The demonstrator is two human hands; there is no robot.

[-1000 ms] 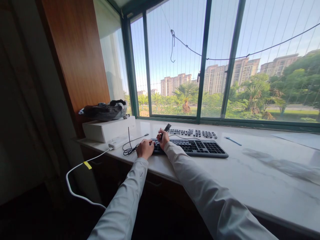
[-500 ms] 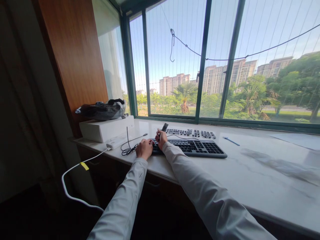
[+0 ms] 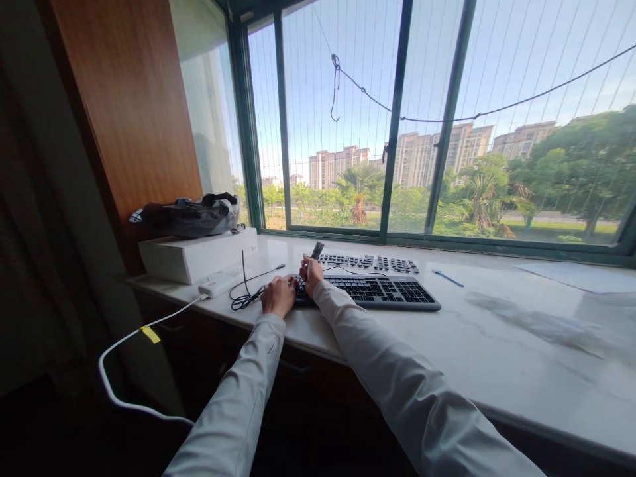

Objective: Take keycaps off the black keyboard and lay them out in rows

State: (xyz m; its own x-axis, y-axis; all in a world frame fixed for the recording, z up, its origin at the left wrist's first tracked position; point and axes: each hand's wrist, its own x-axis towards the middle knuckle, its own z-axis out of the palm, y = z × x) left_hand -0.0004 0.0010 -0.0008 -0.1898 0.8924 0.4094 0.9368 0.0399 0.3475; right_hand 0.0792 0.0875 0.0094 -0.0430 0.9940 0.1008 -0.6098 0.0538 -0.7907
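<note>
A black keyboard (image 3: 392,303) lies on the white countertop, its left end partly hidden by my hands. My left hand (image 3: 279,295) is closed on that left end, fingers curled over it. Just above the same end, my right hand (image 3: 311,273) grips what looks like a small black brush (image 3: 318,250), its dark, bristle-like end pointing up and away from me. The lower end of the brush is hidden in the hand. Behind the keyboard, loose dark keycaps (image 3: 345,260) are laid out in rows.
A black cable (image 3: 243,301) is coiled left of my left hand. Farther left are a white power strip (image 3: 213,286) and a white box (image 3: 183,258) with a plastic-wrapped bundle (image 3: 191,215) on top. A blue stick (image 3: 448,277) and clear plastic bag (image 3: 536,321) lie right.
The view has turned slightly to the right, so everything sits a little farther left. The black brush has tilted slightly in my right hand. My left hand stays at the keyboard's left end.
</note>
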